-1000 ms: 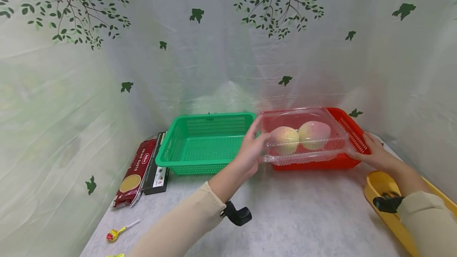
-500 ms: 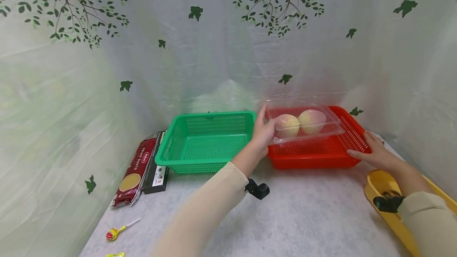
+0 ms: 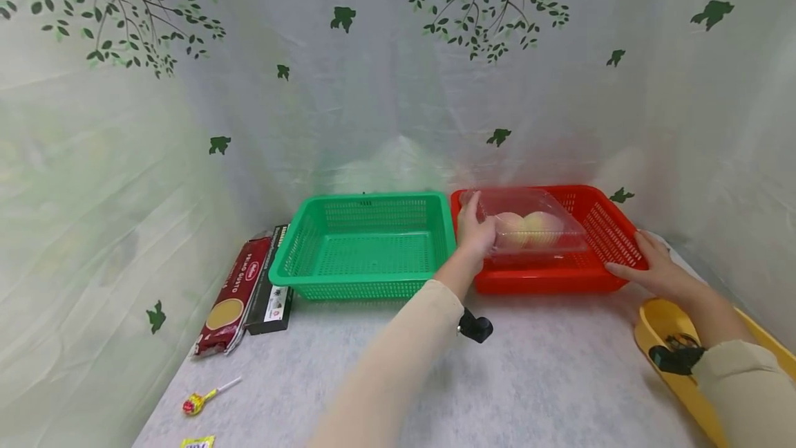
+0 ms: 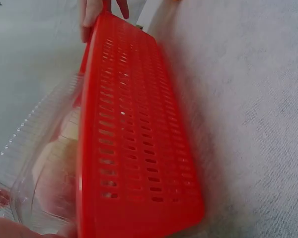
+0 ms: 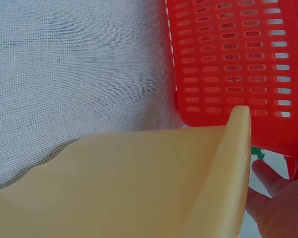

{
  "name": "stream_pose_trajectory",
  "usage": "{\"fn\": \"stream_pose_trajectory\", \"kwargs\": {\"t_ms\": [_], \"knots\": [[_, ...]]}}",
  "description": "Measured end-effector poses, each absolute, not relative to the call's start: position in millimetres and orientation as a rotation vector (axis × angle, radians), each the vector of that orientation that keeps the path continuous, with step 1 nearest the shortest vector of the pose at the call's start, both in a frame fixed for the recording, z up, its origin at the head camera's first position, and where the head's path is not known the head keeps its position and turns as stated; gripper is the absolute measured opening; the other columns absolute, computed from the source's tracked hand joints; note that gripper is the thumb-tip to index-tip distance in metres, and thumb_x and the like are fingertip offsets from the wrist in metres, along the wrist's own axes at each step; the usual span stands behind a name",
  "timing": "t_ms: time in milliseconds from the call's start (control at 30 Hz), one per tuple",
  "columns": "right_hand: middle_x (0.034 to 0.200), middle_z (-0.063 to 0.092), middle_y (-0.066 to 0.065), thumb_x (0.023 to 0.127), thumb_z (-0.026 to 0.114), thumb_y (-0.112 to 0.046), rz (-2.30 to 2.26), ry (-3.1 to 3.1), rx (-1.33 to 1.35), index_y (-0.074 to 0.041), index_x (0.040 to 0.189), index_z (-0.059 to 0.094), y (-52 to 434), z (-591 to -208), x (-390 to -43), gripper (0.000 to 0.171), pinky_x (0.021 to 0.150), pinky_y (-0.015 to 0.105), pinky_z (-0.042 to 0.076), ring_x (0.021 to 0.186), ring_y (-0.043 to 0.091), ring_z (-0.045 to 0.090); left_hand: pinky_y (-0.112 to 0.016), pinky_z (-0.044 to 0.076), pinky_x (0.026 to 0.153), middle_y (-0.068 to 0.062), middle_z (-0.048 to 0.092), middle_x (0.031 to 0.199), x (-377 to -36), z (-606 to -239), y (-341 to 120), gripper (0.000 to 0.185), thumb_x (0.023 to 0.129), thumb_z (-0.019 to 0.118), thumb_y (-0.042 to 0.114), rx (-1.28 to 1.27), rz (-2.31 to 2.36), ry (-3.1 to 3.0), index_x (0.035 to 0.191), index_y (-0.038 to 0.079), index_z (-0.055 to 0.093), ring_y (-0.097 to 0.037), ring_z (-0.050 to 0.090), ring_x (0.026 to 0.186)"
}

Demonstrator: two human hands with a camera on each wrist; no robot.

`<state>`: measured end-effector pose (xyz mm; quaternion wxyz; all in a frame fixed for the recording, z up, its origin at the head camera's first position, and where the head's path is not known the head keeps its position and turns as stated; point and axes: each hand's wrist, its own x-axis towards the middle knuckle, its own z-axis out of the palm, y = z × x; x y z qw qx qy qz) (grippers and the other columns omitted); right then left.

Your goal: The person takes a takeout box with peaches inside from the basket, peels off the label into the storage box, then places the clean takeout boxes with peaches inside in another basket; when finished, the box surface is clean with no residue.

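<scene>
A clear plastic clamshell box (image 3: 536, 228) with two round pink-and-cream fruits inside sits low in the red basket (image 3: 612, 230). My left hand (image 3: 476, 231) grips the box's left end, fingers over the lid. In the left wrist view the box (image 4: 37, 158) lies behind the red basket's slotted wall (image 4: 139, 148). My right hand (image 3: 647, 265) rests on the basket's right end with fairly straight fingers, thumb along the front wall. Its fingers (image 4: 87, 17) show at the basket's far corner, and in the right wrist view its fingertips (image 5: 275, 198) show beside the red basket (image 5: 233, 54).
An empty green basket (image 3: 367, 247) touches the red one on its left. A red pasta packet (image 3: 232, 299) and a black box (image 3: 272, 292) lie left of it. A lollipop (image 3: 197, 403) and a yellow wrapper (image 3: 197, 442) lie near the front left. A yellow tray (image 3: 662, 327) lies under my right forearm.
The clamshell box, held above the red basket's front by both hands, moved back and down into the basket in my left hand alone. My right hand stayed at the basket's right end.
</scene>
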<state>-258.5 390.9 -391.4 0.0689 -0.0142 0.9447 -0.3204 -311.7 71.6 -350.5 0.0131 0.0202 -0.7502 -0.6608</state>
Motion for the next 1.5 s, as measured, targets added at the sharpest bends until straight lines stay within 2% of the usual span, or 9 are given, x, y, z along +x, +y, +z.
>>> {"fn": "stream_pose_trajectory", "kwargs": {"t_ms": [67,133,300,467,567,767,1067,1167,1500], "knots": [[0.157,-0.018,0.039,0.093,0.058,-0.057,-0.974,2.839,-0.042,0.001,0.154,-0.018,391.1,-391.7,-257.5,0.114,0.097,0.073,0.042,0.133,0.064,0.009,-0.04,0.057,0.098,-0.001,0.028,0.163,-312.3,-354.1,73.6,0.064,0.099,0.058,0.015,0.055,-2.027,-2.365,0.155,0.035,0.034,-0.025,0.034,0.144],[0.157,-0.017,0.039,0.093,0.058,-0.057,-0.981,2.84,-0.038,0.002,0.153,-0.018,391.5,-391.8,-257.4,0.114,0.098,0.074,0.041,0.134,0.064,0.009,-0.042,0.056,0.098,-0.003,0.027,0.164,-312.8,-357.0,75.6,0.063,0.1,0.057,0.014,0.039,-2.023,-2.364,0.155,0.032,0.034,-0.027,0.033,0.145],[0.157,-0.019,0.038,0.093,0.057,-0.059,-0.993,2.84,-0.029,0.002,0.153,-0.018,391.4,-391.7,-259.6,0.114,0.1,0.076,0.036,0.135,0.064,0.006,-0.038,0.058,0.094,-0.004,0.027,0.163,-314.1,-362.4,80.5,0.062,0.101,0.055,0.014,0.056,-1.994,-2.373,0.156,0.03,0.034,-0.027,0.038,0.14],[0.157,-0.015,0.039,0.093,0.059,-0.058,-1.001,2.849,-0.026,0.001,0.155,-0.016,389.5,-394.0,-261.7,0.114,0.097,0.071,0.045,0.132,0.062,0.011,-0.04,0.055,0.1,-0.005,0.026,0.163,-313.2,-365.2,81.2,0.061,0.101,0.055,0.017,0.071,-1.926,-2.412,0.156,0.03,0.032,-0.027,0.038,0.142],[0.156,-0.012,0.04,0.093,0.059,-0.058,-1.001,2.855,-0.023,0.002,0.155,-0.014,389.3,-393.7,-262.2,0.113,0.093,0.067,0.049,0.13,0.061,0.014,-0.044,0.051,0.106,-0.006,0.033,0.16,-312.1,-365.1,80.0,0.065,0.099,0.061,0.023,0.068,-1.887,-2.427,0.156,0.026,0.031,-0.027,0.038,0.143],[0.156,-0.013,0.04,0.092,0.06,-0.057,-1.001,2.864,-0.017,0.003,0.154,-0.015,390.9,-392.2,-260.9,0.114,0.094,0.065,0.05,0.13,0.061,0.014,-0.045,0.054,0.102,-0.004,0.043,0.148,-308.8,-364.7,79.5,0.071,0.091,0.073,0.036,0.095,-1.913,-2.438,0.147,0.022,0.032,-0.024,0.044,0.134],[0.158,-0.015,0.038,0.092,0.061,-0.056,-1.045,2.852,-0.025,0.0,0.155,-0.015,391.4,-396.2,-259.0,0.114,0.097,0.066,0.049,0.131,0.061,0.014,-0.047,0.054,0.1,-0.004,0.015,0.167,-308.0,-368.6,74.6,0.097,0.081,0.083,0.032,-0.11,-1.737,-2.635,0.157,0.024,0.024,-0.026,0.024,0.15],[0.158,-0.014,0.038,0.092,0.062,-0.055,-1.043,2.871,-0.02,0.0,0.156,-0.014,391.0,-397.1,-258.6,0.113,0.097,0.065,0.049,0.131,0.061,0.015,-0.047,0.054,0.101,-0.004,0.017,0.167,-307.7,-369.4,75.5,0.095,0.082,0.082,0.028,-0.139,-1.695,-2.645,0.157,0.024,0.024,-0.027,0.027,0.15],[0.158,-0.018,0.037,0.093,0.06,-0.056,-1.046,2.868,-0.003,0.0,0.155,-0.015,390.4,-398.3,-258.6,0.112,0.099,0.068,0.046,0.133,0.062,0.012,-0.037,0.058,0.096,-0.004,0.04,0.148,-308.1,-373.0,83.1,0.069,0.087,0.077,0.019,-0.021,-1.534,-2.708,0.148,0.016,0.046,-0.021,0.044,0.134]]}}
